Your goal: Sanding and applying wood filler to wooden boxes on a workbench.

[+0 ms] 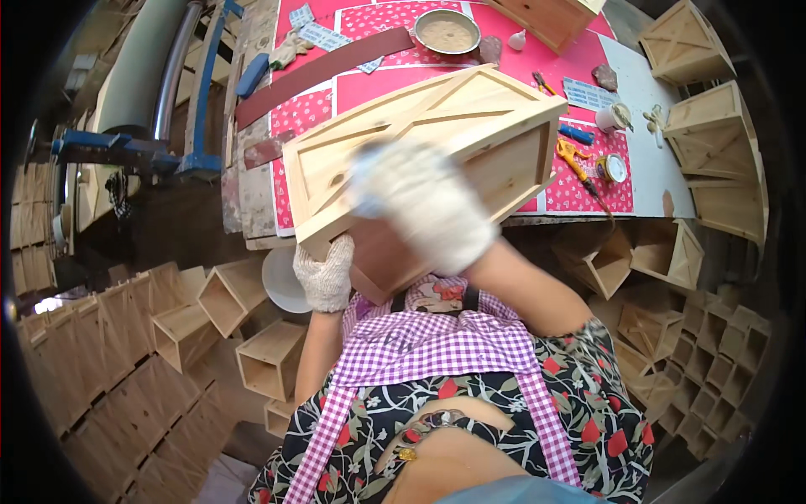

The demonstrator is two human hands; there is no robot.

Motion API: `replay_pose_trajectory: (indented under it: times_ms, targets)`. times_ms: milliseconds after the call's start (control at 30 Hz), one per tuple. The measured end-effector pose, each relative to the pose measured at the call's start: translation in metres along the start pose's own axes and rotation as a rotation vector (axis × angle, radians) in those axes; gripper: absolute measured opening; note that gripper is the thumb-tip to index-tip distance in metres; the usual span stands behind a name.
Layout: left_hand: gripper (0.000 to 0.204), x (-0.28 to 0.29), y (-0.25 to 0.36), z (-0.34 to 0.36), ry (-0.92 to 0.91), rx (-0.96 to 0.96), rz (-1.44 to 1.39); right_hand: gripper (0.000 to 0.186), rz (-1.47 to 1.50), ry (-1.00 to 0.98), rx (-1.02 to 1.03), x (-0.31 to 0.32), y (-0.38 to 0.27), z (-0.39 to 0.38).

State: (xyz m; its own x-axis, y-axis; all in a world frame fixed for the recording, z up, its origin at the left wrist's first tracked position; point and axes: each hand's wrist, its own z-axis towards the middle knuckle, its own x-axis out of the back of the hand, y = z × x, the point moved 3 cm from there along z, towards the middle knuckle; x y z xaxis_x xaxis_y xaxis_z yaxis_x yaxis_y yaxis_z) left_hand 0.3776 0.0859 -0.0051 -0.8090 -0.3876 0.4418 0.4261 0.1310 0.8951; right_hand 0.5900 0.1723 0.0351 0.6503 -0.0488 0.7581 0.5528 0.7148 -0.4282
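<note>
A pale, oblong wooden box with crossed braces (457,111) lies tilted across the near edge of a pink-covered worktable (361,91). The white-knit-gloved left hand (324,275) grips the box's near left corner, thumb and fingers closed on it. The white-gloved right hand (426,204), motion-blurred, is over the braced face, by an indistinct bluish object (361,175); its finger state cannot be told.

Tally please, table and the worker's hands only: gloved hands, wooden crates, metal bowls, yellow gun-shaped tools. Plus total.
Gloved hands: 2 (left hand, right hand)
Wooden crates: 2 (held crate, far crate)
Metal bowl: 1
Yellow gun-shaped tool: 1
Total: 6
</note>
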Motion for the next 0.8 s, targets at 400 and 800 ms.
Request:
replay_pose_trajectory:
  times_ms: [400, 800]
  targets:
    - [0.055, 0.032, -0.075, -0.018, -0.302, 0.173, -0.086, 0.05, 0.186, 0.034, -0.718, 0.08, 0.189, -0.125]
    - [0.061, 0.025, -0.087, -0.029, -0.282, 0.194, -0.088, 0.034, -0.346, -0.271, -0.453, 0.0, 0.142, -0.094]
